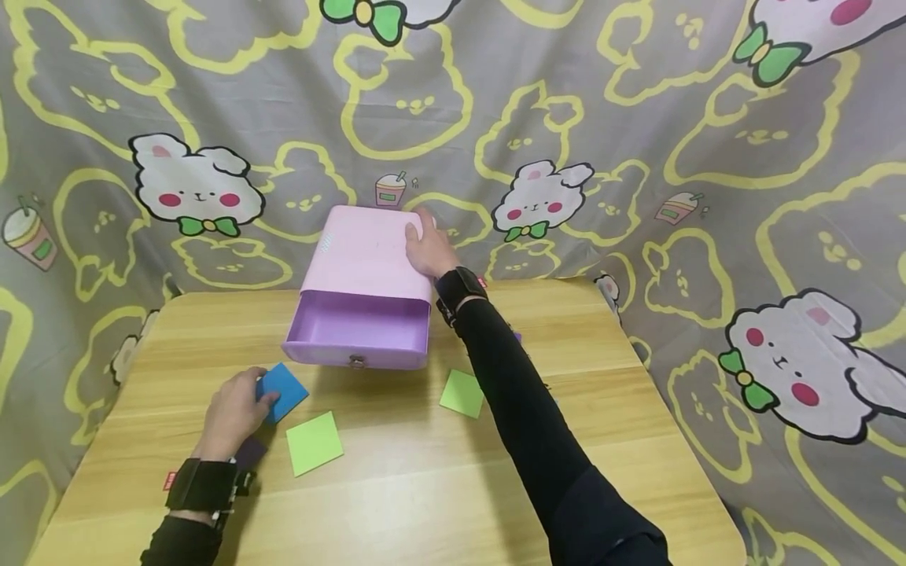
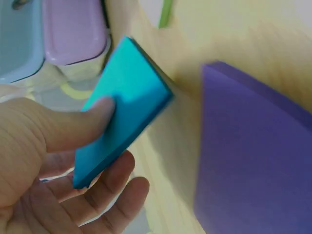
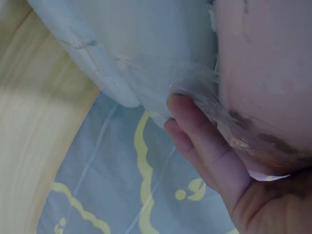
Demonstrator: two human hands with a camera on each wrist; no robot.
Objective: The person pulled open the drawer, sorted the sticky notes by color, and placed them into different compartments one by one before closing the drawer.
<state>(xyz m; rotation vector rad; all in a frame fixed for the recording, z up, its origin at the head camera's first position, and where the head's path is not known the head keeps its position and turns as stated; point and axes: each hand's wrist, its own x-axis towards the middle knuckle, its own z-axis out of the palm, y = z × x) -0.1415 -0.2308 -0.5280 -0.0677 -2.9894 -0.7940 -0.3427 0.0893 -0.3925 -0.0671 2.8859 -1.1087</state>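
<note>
My left hand (image 1: 233, 413) pinches a blue square pad of sticky notes (image 1: 285, 391), thumb on its face and fingers beneath, low over the table. A purple pad (image 2: 253, 151) lies beside it in the left wrist view; the left wrist partly covers it in the head view. At the back stands a pink-topped drawer box (image 1: 364, 251), its purple drawer (image 1: 318, 355) pulled out at the front. My right hand (image 1: 430, 248) rests on the box's rear right corner. In the right wrist view its fingers (image 3: 207, 139) lie nearly straight against the taped surface.
Two light green pads, one left of centre (image 1: 314, 444) and one near the right forearm (image 1: 462, 393), lie on the wooden table (image 1: 396, 503). A purple bit (image 1: 518, 337) shows past the right arm. A patterned curtain (image 1: 439, 79) hangs behind the table.
</note>
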